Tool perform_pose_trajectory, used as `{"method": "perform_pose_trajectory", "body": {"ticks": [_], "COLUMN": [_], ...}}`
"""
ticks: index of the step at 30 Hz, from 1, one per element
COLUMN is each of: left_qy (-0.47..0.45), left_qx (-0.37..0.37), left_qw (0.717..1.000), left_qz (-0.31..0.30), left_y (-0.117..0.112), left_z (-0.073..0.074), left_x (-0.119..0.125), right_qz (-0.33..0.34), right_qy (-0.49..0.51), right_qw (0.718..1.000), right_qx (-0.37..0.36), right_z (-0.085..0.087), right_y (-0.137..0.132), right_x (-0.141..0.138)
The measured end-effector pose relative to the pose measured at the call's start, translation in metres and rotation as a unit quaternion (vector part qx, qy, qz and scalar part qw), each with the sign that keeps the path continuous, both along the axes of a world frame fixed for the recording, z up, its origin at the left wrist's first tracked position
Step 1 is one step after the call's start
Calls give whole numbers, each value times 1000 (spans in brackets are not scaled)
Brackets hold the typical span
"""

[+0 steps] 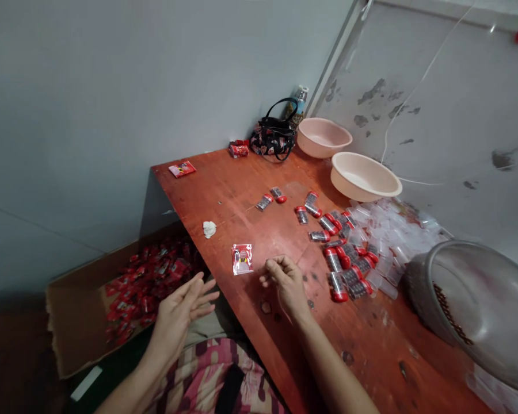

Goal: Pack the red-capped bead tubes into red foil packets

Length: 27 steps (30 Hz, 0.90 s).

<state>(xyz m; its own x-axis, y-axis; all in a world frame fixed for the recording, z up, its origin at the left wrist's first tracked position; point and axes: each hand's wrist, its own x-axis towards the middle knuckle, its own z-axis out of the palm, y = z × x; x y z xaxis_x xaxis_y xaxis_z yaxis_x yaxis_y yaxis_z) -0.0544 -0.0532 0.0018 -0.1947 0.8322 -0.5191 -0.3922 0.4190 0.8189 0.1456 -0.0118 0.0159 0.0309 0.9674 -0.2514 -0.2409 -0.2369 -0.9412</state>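
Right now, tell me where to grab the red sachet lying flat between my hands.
Probably best to pinch the red sachet by its right edge, coming from the right with your right hand, which is nearest. It lies flat and thin on the wooden table, so an edge or corner should lift more easily than its face.

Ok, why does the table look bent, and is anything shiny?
In the head view, the wide lens stretches the red wooden table; soft, dim light; pale glare on the grey basin and the clear red-capped tubes.
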Motion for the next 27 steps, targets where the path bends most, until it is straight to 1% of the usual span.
{"method": "perform_pose_trajectory", "body": {"ticks": [1,2,3,4,5,6,7,8,9,11,13,15,18,21,24,26,27], "left_qy": [69,143,220,291,348,399,442,475,501,533,544,542,529,511,476,447,431], "left_qx": [38,97,169,239,290,321,335,344,346,345,346,350,359,370,388,400,407], "left_qw": [997,984,959,922,882,845,813,788,770,749,743,743,749,758,772,784,789], "left_qz": [-21,-42,-61,-94,-128,-154,-175,-186,-191,-188,-182,-181,-173,-167,-162,-159,-159], "left_y": [3,9,17,26,36,45,54,60,65,70,70,69,68,67,65,62,61], "left_z": [-1,-3,-5,-8,-12,-16,-21,-26,-30,-38,-43,-44,-42,-39,-37,-33,-30], "left_x": [2,6,11,18,24,30,34,38,40,43,44,45,46,46,46,47,48], "right_qz": [11,21,30,37,41,43,45,47,51,55,55,49,47,49,24,-3,-7], "right_qy": [-12,-21,-30,-39,-48,-59,-71,-84,-96,-115,-133,-157,-197,-213,-208,-175,-143], "right_qw": [1000,1000,999,999,998,997,996,995,994,991,989,984,975,968,969,977,983], "right_qx": [0,1,3,5,8,10,13,15,18,28,42,62,96,121,129,125,118], "right_z": [-1,-3,-4,-5,-6,-6,-6,-6,-6,-7,-9,-10,-10,-9,-12,-16,-17], "right_y": [-1,-2,-4,-5,-8,-9,-11,-12,-12,-11,-6,0,7,10,11,15,18], "right_x": [1,1,0,-2,-4,-5,-5,-5,-4,-2,-1,-1,-5,-7,-9,-10,-10]}}
